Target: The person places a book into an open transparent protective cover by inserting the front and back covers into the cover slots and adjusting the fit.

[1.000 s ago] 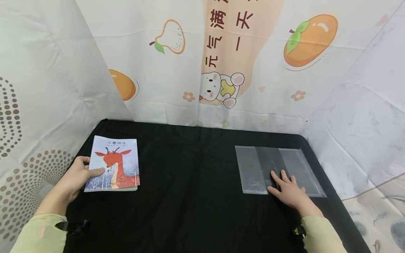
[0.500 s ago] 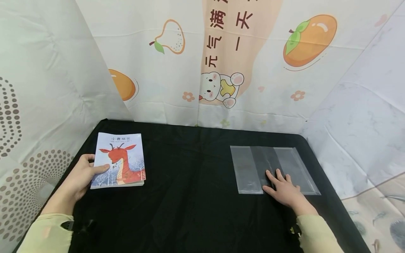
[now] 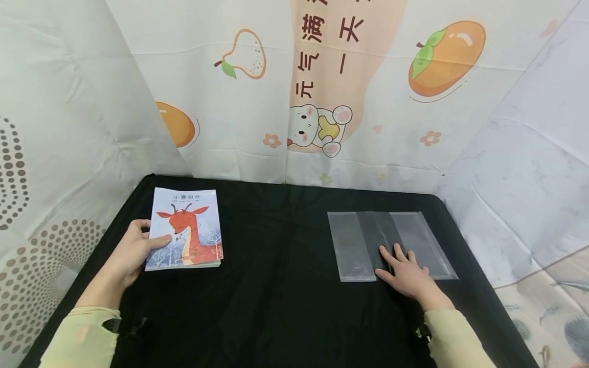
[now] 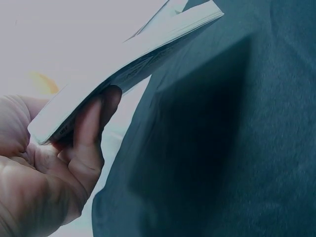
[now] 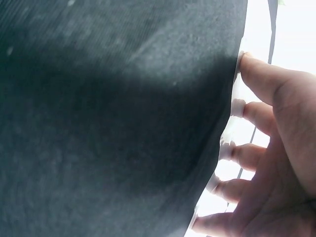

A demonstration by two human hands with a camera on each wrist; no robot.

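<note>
Gripping the picture book (image 3: 198,230) by its left edge, my left hand (image 3: 129,255) has its thumb (image 3: 160,242) laid over the front and the other fingers (image 4: 88,126) curled underneath. I hold the book up off the black-covered bench (image 3: 276,286), over its left part, with the front turned upward; from my left wrist it shows slanted, with a gap beneath it and a dark shadow (image 4: 197,118) on the cloth below. A red deer stands on the front among pale trees, under a line of small dark characters (the front lifts slightly away from the pages at the lower right). Well apart from the book, on the right part of the bench, a clear plastic cover (image 3: 348,250) lies flat, two paler panels with a darker band between them. My right hand (image 3: 408,278) rests on its near part, palm down, the fingers (image 3: 387,254) spread and grasping nothing. From the right wrist, glare washes out most of what lies under those fingertips. Pale yellow-green sleeves (image 3: 83,335) cover both my forearms. Behind the bench hangs a white curtain (image 3: 193,61) printed with orange fruit (image 3: 453,59) and a little white bear (image 3: 310,125) lying on its side.
</note>
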